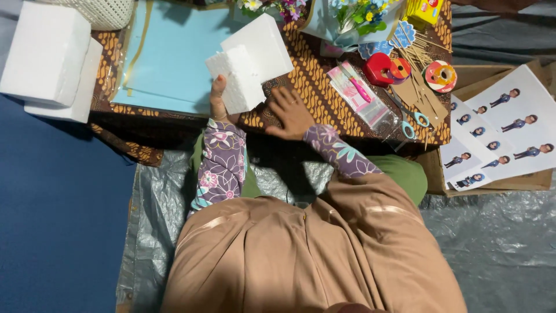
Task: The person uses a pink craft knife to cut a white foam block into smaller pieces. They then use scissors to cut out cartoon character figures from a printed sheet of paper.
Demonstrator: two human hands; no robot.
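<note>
From the head camera, the left hand (218,99) closes its fingers around a small rough-edged white foam block (237,79), lifted over the brown batik-patterned table (315,87). The right hand (291,113) lies flat, empty. A larger white foam block (262,42) waits behind (blue-handled scissors (408,119) untouched).

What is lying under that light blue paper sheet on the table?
Under the light blue paper sheet lies a brown batik-patterned cloth, showing around its edges. Whatever else sits beneath the sheet is covered.
</note>
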